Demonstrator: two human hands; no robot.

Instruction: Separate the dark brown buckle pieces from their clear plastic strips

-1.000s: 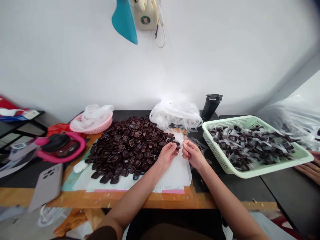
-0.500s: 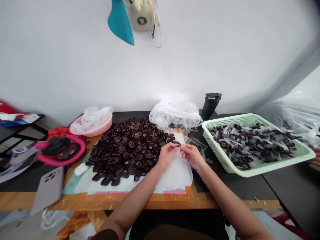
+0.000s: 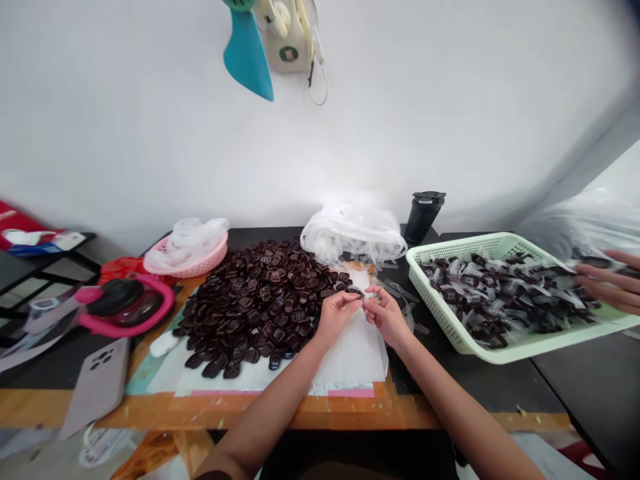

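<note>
My left hand [image 3: 334, 319] is closed in a pinch on a small dark brown buckle-like piece [image 3: 355, 292]. Close against it, my right hand [image 3: 387, 318] pinches what looks like a narrow clear plastic strip at the piece; the fingertips hide most of it. Both hands are above a white sheet [image 3: 345, 360]. To the left spreads a large heap of the same dark pieces [image 3: 260, 300]. Just right of my right hand lie loose clear strips [image 3: 400, 292], and behind the hands a white plastic bag [image 3: 353, 230] holds more strips.
A pale green basket [image 3: 463, 343] of dark pieces with strips stands at right, a co-worker's hand [image 3: 610, 283] over its far end. Behind are a black tumbler [image 3: 424, 217] and a pink basket [image 3: 213, 261]. At left are a pink-handled jug [image 3: 125, 303] and a phone [image 3: 97, 387].
A co-worker's hand has come in from the right over the green basket. My fingertips have shifted slightly around the small piece. The whole view has moved a little.
</note>
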